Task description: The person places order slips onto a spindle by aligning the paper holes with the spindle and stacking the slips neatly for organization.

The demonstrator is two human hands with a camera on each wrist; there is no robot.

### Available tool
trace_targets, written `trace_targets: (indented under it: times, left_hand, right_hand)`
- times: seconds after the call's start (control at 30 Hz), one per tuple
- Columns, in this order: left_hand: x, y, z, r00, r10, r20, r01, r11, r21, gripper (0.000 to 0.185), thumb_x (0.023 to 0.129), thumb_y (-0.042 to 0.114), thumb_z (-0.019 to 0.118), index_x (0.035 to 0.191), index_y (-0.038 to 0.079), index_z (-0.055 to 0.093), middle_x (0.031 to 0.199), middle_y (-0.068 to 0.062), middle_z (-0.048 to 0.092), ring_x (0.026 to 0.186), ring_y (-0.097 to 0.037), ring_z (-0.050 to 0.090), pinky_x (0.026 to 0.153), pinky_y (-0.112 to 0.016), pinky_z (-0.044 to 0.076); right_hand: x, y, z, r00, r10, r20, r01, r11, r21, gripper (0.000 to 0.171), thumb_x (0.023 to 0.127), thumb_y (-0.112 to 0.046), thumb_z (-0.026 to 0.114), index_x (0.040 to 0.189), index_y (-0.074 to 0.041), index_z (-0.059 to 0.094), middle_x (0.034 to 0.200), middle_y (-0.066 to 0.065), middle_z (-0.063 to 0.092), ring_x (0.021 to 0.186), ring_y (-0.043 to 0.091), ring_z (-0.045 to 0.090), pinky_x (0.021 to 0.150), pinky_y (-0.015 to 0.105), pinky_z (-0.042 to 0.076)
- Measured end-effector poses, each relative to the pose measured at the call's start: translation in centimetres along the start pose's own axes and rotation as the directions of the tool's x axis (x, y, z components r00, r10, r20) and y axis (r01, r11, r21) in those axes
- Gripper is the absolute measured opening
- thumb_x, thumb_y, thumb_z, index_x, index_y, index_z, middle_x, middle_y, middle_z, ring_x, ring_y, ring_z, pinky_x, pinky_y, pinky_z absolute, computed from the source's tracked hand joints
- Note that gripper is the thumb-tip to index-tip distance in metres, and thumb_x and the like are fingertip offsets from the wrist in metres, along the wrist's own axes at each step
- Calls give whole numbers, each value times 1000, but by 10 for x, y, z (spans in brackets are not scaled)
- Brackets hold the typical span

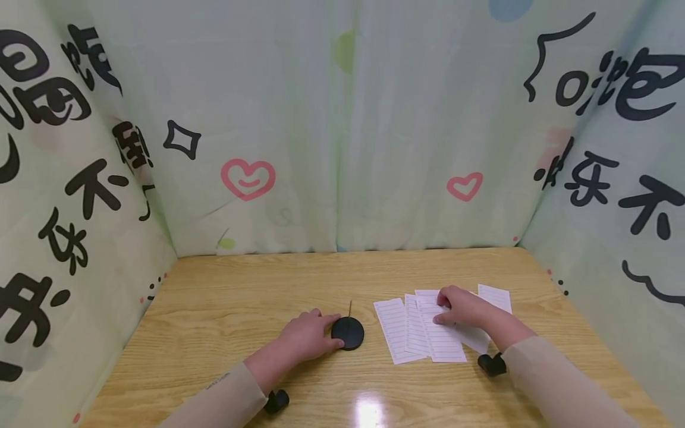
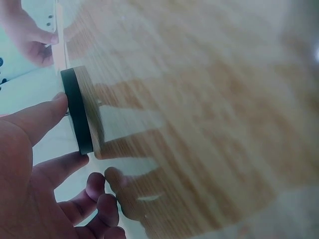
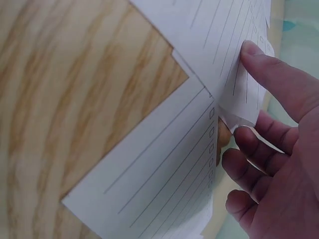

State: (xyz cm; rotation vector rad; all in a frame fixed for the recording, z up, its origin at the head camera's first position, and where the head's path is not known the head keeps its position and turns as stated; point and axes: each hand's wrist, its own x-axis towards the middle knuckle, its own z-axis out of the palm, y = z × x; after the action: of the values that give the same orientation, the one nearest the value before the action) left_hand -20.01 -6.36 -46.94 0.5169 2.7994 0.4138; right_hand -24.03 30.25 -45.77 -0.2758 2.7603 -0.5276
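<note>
Near the middle of the table is a receipt spike [image 1: 348, 334]: a round black base with a thin upright rod. My left hand [image 1: 306, 336] pinches the base's left edge between thumb and index finger; the other fingers [image 2: 107, 206] curl loosely beside it. To the right, several white lined paper slips [image 1: 395, 330] lie fanned out and partly overlapping. Over them is my right hand [image 1: 464, 308]. In the right wrist view, its thumb [image 3: 256, 52] lies on one lined slip [image 3: 227, 55], with the index finger behind that slip's lifted corner.
The wooden table [image 1: 241, 285] has curtains [image 1: 396, 119] with printed drawings and characters at the back and both sides. One slip [image 1: 495, 297] lies at the far right, beyond the right wrist. Black wrist-worn pieces [image 1: 276, 402] show under both sleeves.
</note>
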Motion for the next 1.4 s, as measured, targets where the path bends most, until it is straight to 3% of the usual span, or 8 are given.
trace_targets:
  times: [0.2,0.57,0.8,1.17,1.4]
  left_hand:
    - [0,-1,0,1000,6,-5,-6,1000,1,64,85,53,72,142,27,57,113,-10,58,89,-26,55,78,-45,47]
    - [0,-3,1,1000,12,-6,-12,1000,10,64,86,54,71,142,27,57,112,-10,58,88,-26,55,78,-44,48]
    - [-1,-2,0,1000,10,-2,-10,1000,9,63,86,54,71,141,28,57,110,-9,57,88,-26,55,79,-44,47]
    - [-1,-1,-1,1000,12,0,-12,1000,1,63,86,54,71,141,28,57,109,-8,56,88,-25,54,79,-44,47]
    - [-3,0,-3,1000,12,-4,-12,1000,3,62,86,53,71,141,27,57,108,-8,57,88,-26,54,77,-44,47]
  right_hand:
    - [0,0,1,1000,8,-12,-8,1000,-18,54,81,-29,83,114,4,56,89,8,49,84,23,48,75,38,39]
    - [5,-1,-1,999,30,19,-30,999,-38,46,82,-30,82,107,1,58,90,7,52,85,23,50,78,40,42]
    - [2,3,0,1000,9,-22,-10,999,-46,60,80,-33,83,115,6,56,101,12,56,91,26,52,84,45,45]
    - [2,4,0,1000,16,-14,-16,1000,-18,51,81,-32,83,107,2,56,93,7,53,84,24,49,77,41,43]
    - [2,6,3,1000,10,-30,-9,998,59,47,81,-28,83,105,-4,51,88,7,51,80,21,48,73,36,39]
